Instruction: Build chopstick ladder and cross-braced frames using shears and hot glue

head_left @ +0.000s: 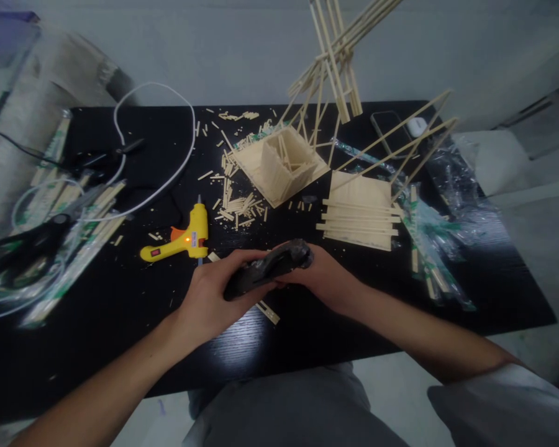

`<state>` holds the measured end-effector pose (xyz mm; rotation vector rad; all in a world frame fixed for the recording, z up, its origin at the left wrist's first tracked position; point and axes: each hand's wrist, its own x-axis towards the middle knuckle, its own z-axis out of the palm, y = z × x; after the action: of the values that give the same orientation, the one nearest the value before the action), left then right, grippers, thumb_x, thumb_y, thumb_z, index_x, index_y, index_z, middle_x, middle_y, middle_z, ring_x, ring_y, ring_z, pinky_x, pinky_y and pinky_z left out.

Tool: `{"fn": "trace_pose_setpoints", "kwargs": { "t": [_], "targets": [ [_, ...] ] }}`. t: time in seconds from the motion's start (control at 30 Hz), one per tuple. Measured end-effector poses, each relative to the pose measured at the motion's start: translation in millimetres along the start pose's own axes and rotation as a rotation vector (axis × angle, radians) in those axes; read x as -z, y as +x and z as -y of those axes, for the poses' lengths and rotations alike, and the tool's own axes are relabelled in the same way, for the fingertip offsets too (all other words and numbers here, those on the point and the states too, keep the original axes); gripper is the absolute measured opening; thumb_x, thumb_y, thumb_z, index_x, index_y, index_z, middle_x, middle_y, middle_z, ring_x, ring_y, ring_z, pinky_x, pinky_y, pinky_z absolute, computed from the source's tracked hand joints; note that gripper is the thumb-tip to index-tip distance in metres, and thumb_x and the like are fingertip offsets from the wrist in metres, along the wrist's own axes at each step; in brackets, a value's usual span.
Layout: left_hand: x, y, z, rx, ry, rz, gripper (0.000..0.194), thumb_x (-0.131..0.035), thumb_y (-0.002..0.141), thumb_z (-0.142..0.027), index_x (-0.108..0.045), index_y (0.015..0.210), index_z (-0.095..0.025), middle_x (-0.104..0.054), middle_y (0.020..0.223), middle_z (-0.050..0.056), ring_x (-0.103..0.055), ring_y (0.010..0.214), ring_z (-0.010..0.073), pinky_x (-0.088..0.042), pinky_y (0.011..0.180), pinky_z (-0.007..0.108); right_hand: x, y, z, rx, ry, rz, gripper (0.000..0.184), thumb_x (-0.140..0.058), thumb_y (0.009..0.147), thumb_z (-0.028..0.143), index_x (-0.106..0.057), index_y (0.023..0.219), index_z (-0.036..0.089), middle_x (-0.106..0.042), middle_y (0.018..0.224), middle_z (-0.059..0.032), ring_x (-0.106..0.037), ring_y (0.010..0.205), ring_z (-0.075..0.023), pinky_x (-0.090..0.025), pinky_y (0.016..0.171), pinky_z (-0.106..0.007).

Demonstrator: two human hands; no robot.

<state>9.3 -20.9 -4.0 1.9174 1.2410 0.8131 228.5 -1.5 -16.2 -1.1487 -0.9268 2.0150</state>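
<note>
Over the front middle of the table, my left hand is closed around a dark, curved object with a lumpy, shiny end; its kind is not clear. My right hand meets it at that end, fingers curled in behind it, and what they grip is hidden. Below both hands lies a thin wooden strip, partly covered. To the left is a yellow glue gun with an orange light showing. Beyond my hands stands a wooden stick structure with a box-like base on a square board.
A second board with sticks across it and upright frames stands at right. Stick offcuts litter the middle. Large black-handled scissors and bagged sticks lie left, near a white cable. Plastic wrappers lie right.
</note>
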Motion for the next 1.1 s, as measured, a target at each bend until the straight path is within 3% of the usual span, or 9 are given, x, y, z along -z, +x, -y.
{"fn": "trace_pose_setpoints", "kwargs": {
  "t": [0.4,0.9,1.1],
  "targets": [
    [4.4,-0.3,-0.1,-0.007,-0.013,0.024,0.033,-0.084,0.089,-0.032,-0.075,0.119,-0.024,-0.085,0.094,-0.002,-0.078,0.074,0.0140,-0.059,0.069,0.021,1.6,2.8,-4.1,-0.077,0.083,0.101,0.039,-0.104,0.061,0.041,-0.081,0.080,0.017,-0.080,0.080,-0.0009,-0.071,0.072,-0.0145,-0.061,0.078,-0.031],
    [5.8,-2.0,3.7,-0.059,0.027,0.001,0.034,-0.085,0.088,-0.033,-0.076,0.120,-0.026,-0.085,0.096,-0.001,-0.078,0.075,0.0150,-0.060,0.072,0.023,4.2,0.0,1.3,-0.017,-0.045,0.153,0.032,-0.102,0.065,0.042,-0.084,0.078,0.018,-0.078,0.076,-0.0006,-0.065,0.069,-0.0139,-0.055,0.072,-0.028],
    [5.7,-1.3,5.2,-0.038,0.033,0.025,0.041,-0.085,0.087,-0.034,-0.074,0.127,-0.027,-0.085,0.101,0.000,-0.080,0.081,0.0168,-0.061,0.075,0.024,3.3,-2.7,4.1,0.077,-0.136,0.166,0.033,-0.097,0.072,0.049,-0.083,0.078,0.019,-0.077,0.076,0.0000,-0.065,0.070,-0.0156,-0.054,0.073,-0.030]
  ]
}}
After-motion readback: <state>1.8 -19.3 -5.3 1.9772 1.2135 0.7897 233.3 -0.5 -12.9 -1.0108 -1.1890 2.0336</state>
